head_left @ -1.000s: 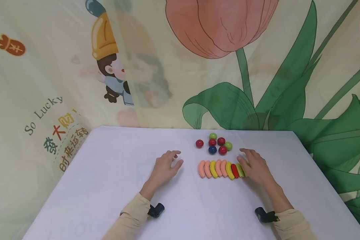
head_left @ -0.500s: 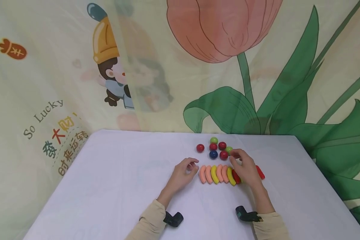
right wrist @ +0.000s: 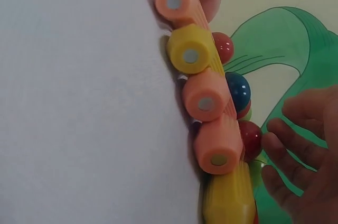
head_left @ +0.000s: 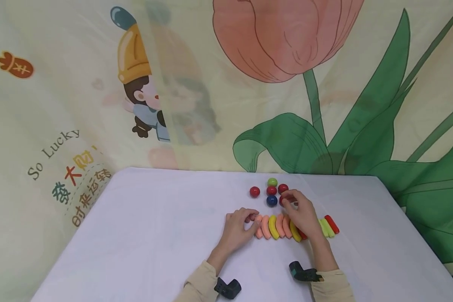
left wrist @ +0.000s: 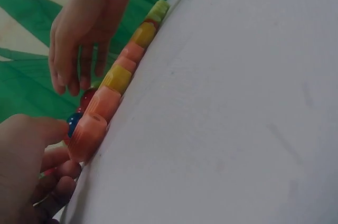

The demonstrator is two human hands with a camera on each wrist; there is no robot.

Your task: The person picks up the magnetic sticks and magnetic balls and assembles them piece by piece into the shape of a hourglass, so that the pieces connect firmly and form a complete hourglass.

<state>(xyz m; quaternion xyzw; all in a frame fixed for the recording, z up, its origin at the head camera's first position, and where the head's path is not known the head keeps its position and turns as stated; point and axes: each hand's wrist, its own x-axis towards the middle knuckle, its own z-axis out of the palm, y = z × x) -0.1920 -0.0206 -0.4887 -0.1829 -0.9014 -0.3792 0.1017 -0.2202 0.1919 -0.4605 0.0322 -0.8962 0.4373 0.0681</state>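
Note:
Curved, banana-shaped toy pieces stand side by side in a row, including a pink piece [head_left: 266, 227], a yellow piece [head_left: 273, 227] and a red piece [head_left: 331, 225]. Small round discs show on their ends in the right wrist view. My left hand [head_left: 235, 230] is at the row's left end, thumb and fingers beside the end pink piece [left wrist: 87, 138]; whether they touch it is unclear. My right hand [head_left: 303, 216], fingers loosely bent and holding nothing, hovers over the row's right part, hiding some pieces. Its fingertips are near a red ball [right wrist: 250, 139].
Behind the row lie glossy balls: a blue ball [head_left: 272, 201], a green ball [head_left: 272, 182] and several red ones, such as the leftmost red ball [head_left: 254, 192]. Everything rests on a white-covered table [head_left: 154, 226]. A printed cloth [head_left: 196, 84] hangs behind its far edge.
My left hand has moved right, up to the row's left end. The right hand has shifted left from the row's right end, uncovering the red and light green pieces there.

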